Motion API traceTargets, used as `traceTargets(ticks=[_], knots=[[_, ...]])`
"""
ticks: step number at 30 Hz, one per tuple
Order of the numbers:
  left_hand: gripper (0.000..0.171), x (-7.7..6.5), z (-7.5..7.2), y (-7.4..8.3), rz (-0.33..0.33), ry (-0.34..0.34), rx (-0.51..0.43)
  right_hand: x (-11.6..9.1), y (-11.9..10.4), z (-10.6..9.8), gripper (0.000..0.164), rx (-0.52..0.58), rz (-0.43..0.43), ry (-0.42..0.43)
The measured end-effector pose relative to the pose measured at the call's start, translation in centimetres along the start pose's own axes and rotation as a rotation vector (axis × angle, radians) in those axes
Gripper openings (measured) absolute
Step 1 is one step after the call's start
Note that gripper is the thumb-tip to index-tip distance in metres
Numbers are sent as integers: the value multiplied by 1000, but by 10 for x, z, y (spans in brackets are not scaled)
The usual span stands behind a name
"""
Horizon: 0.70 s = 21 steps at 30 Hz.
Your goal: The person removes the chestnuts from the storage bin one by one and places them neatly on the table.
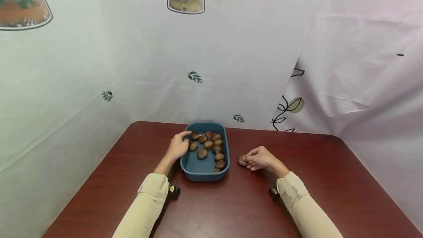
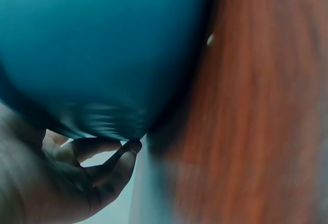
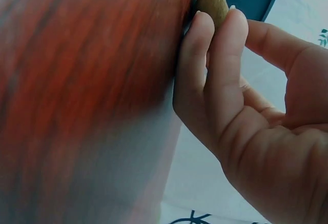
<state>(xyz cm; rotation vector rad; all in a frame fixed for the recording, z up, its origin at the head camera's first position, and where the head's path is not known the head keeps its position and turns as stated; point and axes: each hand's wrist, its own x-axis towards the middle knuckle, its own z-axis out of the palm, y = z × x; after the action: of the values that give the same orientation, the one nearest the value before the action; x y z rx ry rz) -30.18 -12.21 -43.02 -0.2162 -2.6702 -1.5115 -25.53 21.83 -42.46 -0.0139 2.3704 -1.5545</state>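
A blue plastic tray (image 1: 205, 177) stands on the table and holds several glossy brown chestnuts (image 1: 202, 153), mostly along its back and right side. My left hand (image 1: 178, 146) holds the tray's left rim. In the left wrist view its curled fingers (image 2: 120, 170) touch the tray wall. To the right of the tray, my right hand (image 1: 261, 158) pinches a chestnut (image 1: 242, 160) low at the tabletop. The right wrist view shows this chestnut (image 3: 212, 6) at the fingertips, partly hidden by them.
The dark red wooden table (image 1: 211, 208) has rounded back corners. Behind and beside it hangs a pale cloth (image 1: 148, 65) with printed plants. Black wrist straps with cameras (image 1: 174, 192) sit at both cream sleeves (image 1: 145, 205).
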Motion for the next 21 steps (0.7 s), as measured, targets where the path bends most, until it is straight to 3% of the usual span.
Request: traceTargets(ticks=[9, 12, 17, 21], knots=[[43, 6, -2, -2, 8, -52, 29, -8, -7, -7, 24, -164, 11, 20], [42, 7, -1, -1, 20, -52, 39, -12, -13, -12, 25, -206, 7, 75], [42, 10, -2, 0, 27, -39, 40, -19, -38, -5, 27, -277, -107, 158], [42, 10, -1, -5, 8, -28, 15, -16, -62, 17, 31, -252, -216, 102]])
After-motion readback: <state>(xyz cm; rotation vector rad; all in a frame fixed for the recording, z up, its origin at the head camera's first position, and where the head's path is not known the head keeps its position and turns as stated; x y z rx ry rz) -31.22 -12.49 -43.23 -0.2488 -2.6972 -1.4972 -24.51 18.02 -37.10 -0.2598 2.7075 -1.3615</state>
